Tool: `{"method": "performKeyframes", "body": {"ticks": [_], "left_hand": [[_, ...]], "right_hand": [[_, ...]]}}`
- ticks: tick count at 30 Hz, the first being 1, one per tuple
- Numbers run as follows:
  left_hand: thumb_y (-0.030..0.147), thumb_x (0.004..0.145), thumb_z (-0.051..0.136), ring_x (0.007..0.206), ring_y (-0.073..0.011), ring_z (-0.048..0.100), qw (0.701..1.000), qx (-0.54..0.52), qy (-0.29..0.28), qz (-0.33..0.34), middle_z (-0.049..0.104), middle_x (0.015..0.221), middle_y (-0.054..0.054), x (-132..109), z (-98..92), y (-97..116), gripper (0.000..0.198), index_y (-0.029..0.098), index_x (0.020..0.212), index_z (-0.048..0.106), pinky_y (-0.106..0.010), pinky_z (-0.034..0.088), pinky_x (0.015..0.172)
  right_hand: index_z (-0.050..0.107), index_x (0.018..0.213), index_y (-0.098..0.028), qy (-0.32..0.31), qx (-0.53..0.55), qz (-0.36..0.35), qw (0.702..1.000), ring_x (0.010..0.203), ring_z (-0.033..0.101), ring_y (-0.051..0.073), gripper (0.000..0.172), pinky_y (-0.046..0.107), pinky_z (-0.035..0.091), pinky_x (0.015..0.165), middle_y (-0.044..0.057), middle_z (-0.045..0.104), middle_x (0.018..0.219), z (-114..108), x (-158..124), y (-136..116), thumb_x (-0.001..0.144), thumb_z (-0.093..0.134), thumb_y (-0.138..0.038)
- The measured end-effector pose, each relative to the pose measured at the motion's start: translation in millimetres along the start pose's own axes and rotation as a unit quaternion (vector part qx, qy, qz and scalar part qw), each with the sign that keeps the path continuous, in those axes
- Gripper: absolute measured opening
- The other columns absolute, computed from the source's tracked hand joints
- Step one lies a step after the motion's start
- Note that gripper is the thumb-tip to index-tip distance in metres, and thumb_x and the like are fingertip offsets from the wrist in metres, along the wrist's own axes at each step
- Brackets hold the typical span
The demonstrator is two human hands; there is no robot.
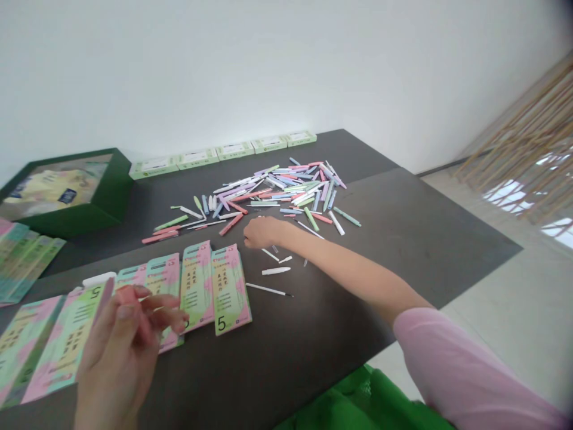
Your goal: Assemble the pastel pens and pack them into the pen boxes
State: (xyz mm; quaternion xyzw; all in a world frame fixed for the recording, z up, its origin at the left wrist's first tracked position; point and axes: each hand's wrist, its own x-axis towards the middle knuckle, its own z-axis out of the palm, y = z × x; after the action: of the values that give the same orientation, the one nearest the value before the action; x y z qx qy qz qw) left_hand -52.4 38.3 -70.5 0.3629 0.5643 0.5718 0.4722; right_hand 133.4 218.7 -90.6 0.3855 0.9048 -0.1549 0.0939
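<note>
Left grip (119, 352) on pink barrel (128, 295) beside pastel boxes (229, 289)

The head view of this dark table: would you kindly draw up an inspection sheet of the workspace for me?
Surface: dark tabletop, with everything spread across it.
Job's things: heap of pastel pens; white pen part; thin refill; green-and-pink cards, one printed 5.
Clutter: green box holding a yellow bag; row of pale green boxes.
Grips: left hand pinches a pink piece; right hand curled, nearest a pink pen, any hold unclear.
Cables: nothing seen.
Surroundings: white wall; tiled floor; leaning wooden rods; green cloth.
</note>
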Motion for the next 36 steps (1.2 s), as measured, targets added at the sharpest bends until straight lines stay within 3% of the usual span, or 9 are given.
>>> {"method": "performKeyframes", "body": {"ticks": [5, 10, 14, 17, 21, 25, 29, 34, 36], "left_hand": [[0.039, 0.094, 0.053, 0.047, -0.0062, 0.044, 0.997, 0.02, -0.037, 0.06, 0.055, 0.058, 0.011, 3, 2.1, -12, 0.013, 0.028, 0.092, 0.059, -0.024, 0.049, 0.063], [0.048, 0.084, 0.063, 0.04, -0.0064, 0.041, 0.995, 0.019, -0.021, 0.091, 0.053, 0.052, 0.008, 12, 1.6, -32, 0.026, 0.023, 0.092, 0.06, -0.023, 0.047, 0.052], [0.046, 0.082, 0.065, 0.042, -0.0075, 0.043, 0.997, 0.016, -0.02, 0.068, 0.054, 0.052, 0.007, 12, 2.9, -34, 0.027, 0.022, 0.092, 0.061, -0.02, 0.041, 0.046], [0.046, 0.083, 0.064, 0.041, -0.0071, 0.041, 0.997, 0.02, -0.027, 0.064, 0.054, 0.052, 0.007, 10, 4.3, -31, 0.026, 0.022, 0.092, 0.061, -0.021, 0.044, 0.049], [0.051, 0.086, 0.059, 0.041, -0.0083, 0.044, 0.991, 0.102, -0.019, 0.088, 0.056, 0.054, 0.007, 9, 6.9, -33, 0.029, 0.023, 0.093, 0.058, -0.022, 0.039, 0.044], [0.054, 0.091, 0.047, 0.04, -0.0101, 0.049, 0.965, 0.23, -0.043, 0.122, 0.059, 0.057, 0.007, 6, 10.4, -38, 0.033, 0.023, 0.094, 0.054, -0.026, 0.044, 0.047], [0.052, 0.094, 0.04, 0.042, -0.0119, 0.052, 0.941, 0.296, -0.042, 0.159, 0.058, 0.056, 0.008, 5, 9.6, -43, 0.032, 0.023, 0.093, 0.053, -0.028, 0.047, 0.053], [0.052, 0.094, 0.034, 0.08, -0.0207, 0.07, 0.859, 0.474, -0.02, 0.192, 0.075, 0.087, -0.002, 8, 8.7, -51, 0.037, 0.025, 0.089, 0.059, -0.031, 0.05, 0.067], [0.052, 0.094, 0.032, 0.08, -0.0224, 0.07, 0.851, 0.491, -0.025, 0.185, 0.076, 0.098, -0.004, 8, 9.1, -53, 0.039, 0.025, 0.094, 0.06, -0.032, 0.05, 0.064]], "right_hand": [[0.068, 0.111, -0.006, -0.012, 0.004, 0.017, 1.0, 0.118, 0.06, 0.032, 0.033, 0.048, 0.042, 0.101, 0.023, 0.066, 0.121, 23, 28, -10, 0.092, 0.048, -0.025], [0.067, 0.113, -0.009, 0.048, 0.028, 0.059, 0.997, 0.115, 0.061, 0.033, 0.055, 0.046, 0.045, 0.095, 0.023, 0.066, 0.119, 27, 10, 3, 0.1, 0.029, -0.047], [0.064, 0.111, -0.009, 0.084, 0.045, 0.076, 0.993, 0.107, 0.063, 0.029, 0.037, 0.034, 0.046, 0.083, 0.02, 0.067, 0.113, 14, -27, 27, 0.096, 0.045, -0.037], [0.067, 0.096, -0.009, 0.06, 0.06, 0.071, 0.994, 0.091, 0.065, 0.024, 0.026, 0.028, 0.045, 0.075, 0.014, 0.071, 0.098, 10, -48, 39, 0.081, 0.069, -0.03], [0.064, 0.102, -0.01, 0.066, 0.079, 0.058, 0.993, 0.09, 0.064, 0.022, 0.028, 0.026, 0.043, 0.072, 0.013, 0.07, 0.098, 25, -46, 33, 0.085, 0.068, -0.031], [0.058, 0.115, -0.011, 0.085, 0.088, 0.028, 0.992, 0.099, 0.062, 0.025, 0.039, 0.028, 0.043, 0.075, 0.015, 0.067, 0.108, 45, -22, 14, 0.084, 0.07, -0.031], [0.059, 0.113, -0.01, 0.104, 0.081, 0.017, 0.991, 0.103, 0.062, 0.026, 0.028, 0.032, 0.043, 0.081, 0.015, 0.069, 0.101, 45, -5, 2, 0.093, 0.057, -0.029], [0.065, 0.103, -0.012, 0.119, 0.077, 0.03, 0.989, 0.101, 0.063, 0.024, 0.027, 0.032, 0.043, 0.081, 0.014, 0.07, 0.101, 30, -21, 7, 0.098, 0.044, -0.028], [0.068, 0.096, -0.011, 0.095, 0.079, 0.02, 0.992, 0.094, 0.066, 0.024, 0.026, 0.03, 0.044, 0.077, 0.014, 0.071, 0.093, 32, -29, 4, 0.095, 0.05, -0.03]]}}
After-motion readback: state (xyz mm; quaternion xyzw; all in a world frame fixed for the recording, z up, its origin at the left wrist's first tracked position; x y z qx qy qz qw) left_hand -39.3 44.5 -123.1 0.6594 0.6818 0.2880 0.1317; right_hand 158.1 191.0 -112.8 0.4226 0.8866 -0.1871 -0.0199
